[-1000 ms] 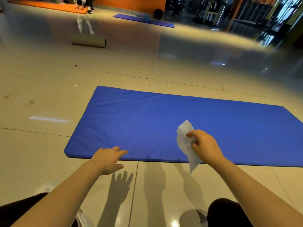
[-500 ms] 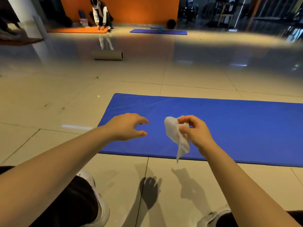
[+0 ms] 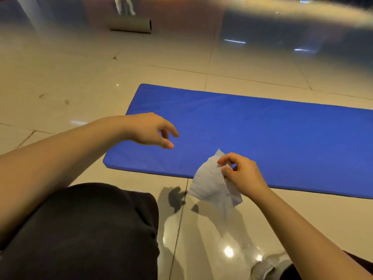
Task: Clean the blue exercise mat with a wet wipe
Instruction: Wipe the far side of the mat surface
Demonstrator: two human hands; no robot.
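- The blue mat [image 3: 252,138] lies flat on the tiled floor [image 3: 80,73], running from the middle of the view out toward 3 o'clock; its near left corner sits just beyond the person's dark-clad knee [image 3: 84,229].
- The right hand [image 3: 242,174], at about 5 o'clock from the centre of the view, pinches the wet wipe [image 3: 212,184] between thumb and forefinger. The grip is a narrow fingertip pinch on the upper edge; the other fingers are curled loosely behind.
- The wipe hangs crumpled and only partly unfolded, over the near edge of the mat, and looks to be held in the air rather than lying on anything.
- The left hand [image 3: 149,130] hovers above the mat's left end at about 9 o'clock from the wipe, fingers loosely curled with thumb and forefinger apart, holding nothing.
- Step in hand, as I judge it: readying the wipe; no wiping of the mat shows yet.
- Next move likely calls for the left hand to reach toward 4 o'clock and take a free corner, so the two hands can spread the wipe flat.
- After that, the wipe should be pressed on the mat under a flat palm and swept along its length.
- A rolled mat [image 3: 131,25] lies on the floor far off at 11 o'clock, well apart from the work.
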